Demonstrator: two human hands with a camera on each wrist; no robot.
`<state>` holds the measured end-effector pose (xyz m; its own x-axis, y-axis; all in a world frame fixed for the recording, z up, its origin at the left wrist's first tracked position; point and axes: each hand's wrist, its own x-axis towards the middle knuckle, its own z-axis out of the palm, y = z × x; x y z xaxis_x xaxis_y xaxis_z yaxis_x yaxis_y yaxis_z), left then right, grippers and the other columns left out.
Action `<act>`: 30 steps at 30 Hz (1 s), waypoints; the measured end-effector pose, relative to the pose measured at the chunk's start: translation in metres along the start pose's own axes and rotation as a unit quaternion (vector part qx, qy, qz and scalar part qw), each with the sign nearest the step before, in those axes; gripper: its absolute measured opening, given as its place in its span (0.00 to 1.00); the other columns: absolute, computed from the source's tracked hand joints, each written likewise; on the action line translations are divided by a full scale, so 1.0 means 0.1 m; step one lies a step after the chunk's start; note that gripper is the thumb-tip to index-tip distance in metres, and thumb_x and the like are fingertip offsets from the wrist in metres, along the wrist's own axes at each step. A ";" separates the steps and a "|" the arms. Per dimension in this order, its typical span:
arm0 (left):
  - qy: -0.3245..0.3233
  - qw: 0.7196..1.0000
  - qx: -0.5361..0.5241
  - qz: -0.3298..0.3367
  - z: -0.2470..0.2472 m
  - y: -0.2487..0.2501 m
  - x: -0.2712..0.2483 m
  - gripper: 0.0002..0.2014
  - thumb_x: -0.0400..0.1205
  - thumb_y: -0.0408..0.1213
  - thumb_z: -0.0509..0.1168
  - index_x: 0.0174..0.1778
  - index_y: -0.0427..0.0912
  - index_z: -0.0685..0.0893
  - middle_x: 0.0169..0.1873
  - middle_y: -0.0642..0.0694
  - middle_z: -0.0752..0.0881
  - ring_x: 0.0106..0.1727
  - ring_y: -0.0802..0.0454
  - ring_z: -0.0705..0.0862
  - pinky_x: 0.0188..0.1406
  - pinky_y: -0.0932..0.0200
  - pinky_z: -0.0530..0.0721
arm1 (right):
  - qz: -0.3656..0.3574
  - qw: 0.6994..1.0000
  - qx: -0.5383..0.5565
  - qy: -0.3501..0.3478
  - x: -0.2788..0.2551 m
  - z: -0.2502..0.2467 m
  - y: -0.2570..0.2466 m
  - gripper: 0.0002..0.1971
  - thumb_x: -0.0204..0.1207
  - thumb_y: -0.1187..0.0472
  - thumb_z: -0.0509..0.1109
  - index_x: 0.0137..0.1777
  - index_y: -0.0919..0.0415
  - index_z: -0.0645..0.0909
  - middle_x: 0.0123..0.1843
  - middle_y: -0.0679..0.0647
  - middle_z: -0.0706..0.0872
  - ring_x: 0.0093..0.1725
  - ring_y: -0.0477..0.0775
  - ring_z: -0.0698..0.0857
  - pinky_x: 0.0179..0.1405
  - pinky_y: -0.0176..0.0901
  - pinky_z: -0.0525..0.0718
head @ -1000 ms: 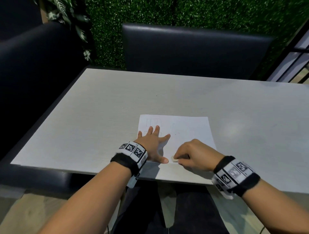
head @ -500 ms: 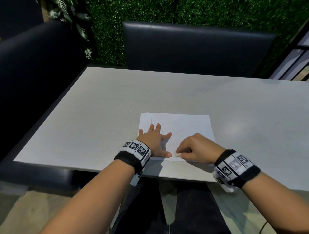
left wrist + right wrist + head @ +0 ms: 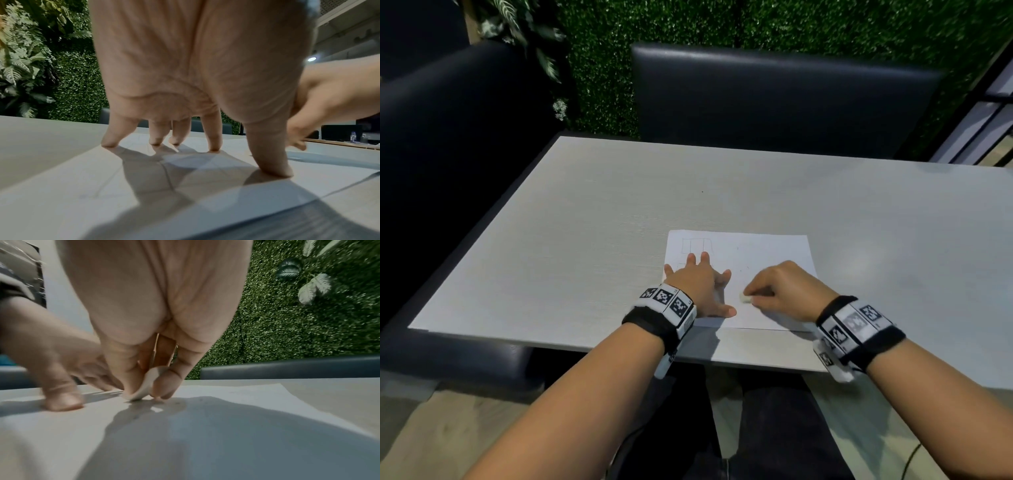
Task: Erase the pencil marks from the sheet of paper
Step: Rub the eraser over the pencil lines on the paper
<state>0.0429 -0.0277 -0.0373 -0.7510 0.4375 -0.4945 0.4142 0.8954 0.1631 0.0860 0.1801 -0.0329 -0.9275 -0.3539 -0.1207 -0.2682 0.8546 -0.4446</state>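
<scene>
A white sheet of paper (image 3: 767, 253) lies near the front edge of the grey table (image 3: 585, 222), with faint pencil boxes (image 3: 693, 245) at its far left corner. My left hand (image 3: 700, 284) presses flat on the sheet's left part, fingers spread and straight (image 3: 213, 139). Just to its right, my right hand (image 3: 780, 291) pinches a small white eraser (image 3: 744, 298) between thumb and fingers. In the right wrist view the eraser (image 3: 147, 386) touches the paper (image 3: 226, 410), tilted, beside my left thumb (image 3: 61, 395).
A dark padded chair back (image 3: 774, 99) stands across the table and a dark bench (image 3: 448, 137) runs along the left. A green hedge wall (image 3: 722, 24) is behind. The table's front edge (image 3: 585, 346) is just below my wrists.
My right hand with the eraser has slid a little farther up the sheet, away from the front edge. The left hand stays pressed on the paper.
</scene>
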 end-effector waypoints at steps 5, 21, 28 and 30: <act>-0.005 1.000 -0.001 -0.006 -0.05 0.04 -0.04 0.46 0.80 0.66 0.69 0.90 0.58 0.56 0.91 0.39 0.42 0.91 0.35 0.41 0.85 0.23 0.50 | 0.017 1.000 -0.018 0.015 0.07 0.00 -0.04 0.10 0.81 0.57 0.73 0.59 0.53 0.92 0.54 0.46 0.93 0.51 0.45 0.88 0.55 0.38 0.83; 0.013 1.000 -0.023 -0.016 0.02 0.05 0.01 0.49 0.75 0.70 0.71 0.90 0.57 0.59 0.91 0.40 0.43 0.91 0.36 0.43 0.86 0.24 0.49 | -0.022 0.999 -0.024 -0.017 -0.16 0.09 -0.03 0.10 0.80 0.55 0.73 0.58 0.51 0.92 0.52 0.43 0.92 0.46 0.37 0.82 0.51 0.31 0.79; 0.004 1.000 -0.014 -0.015 0.00 0.08 0.00 0.51 0.74 0.70 0.73 0.90 0.57 0.59 0.91 0.37 0.43 0.91 0.33 0.42 0.85 0.22 0.49 | 0.025 0.999 -0.016 0.029 0.10 -0.02 0.08 0.10 0.81 0.55 0.74 0.60 0.52 0.92 0.55 0.46 0.93 0.50 0.41 0.85 0.53 0.32 0.78; 0.009 1.000 -0.018 -0.013 0.01 0.07 0.00 0.51 0.74 0.70 0.73 0.90 0.57 0.60 0.91 0.37 0.43 0.90 0.33 0.41 0.85 0.22 0.49 | 0.035 0.998 -0.023 0.035 0.14 -0.02 0.07 0.11 0.81 0.56 0.74 0.60 0.52 0.92 0.56 0.47 0.93 0.52 0.43 0.86 0.55 0.34 0.79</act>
<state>0.0465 -0.0218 -0.0368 -0.7700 0.4156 -0.4840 0.3761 0.9086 0.1818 0.0707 0.1819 -0.0361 -0.9599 -0.2663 -0.0878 -0.2119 0.8940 -0.3949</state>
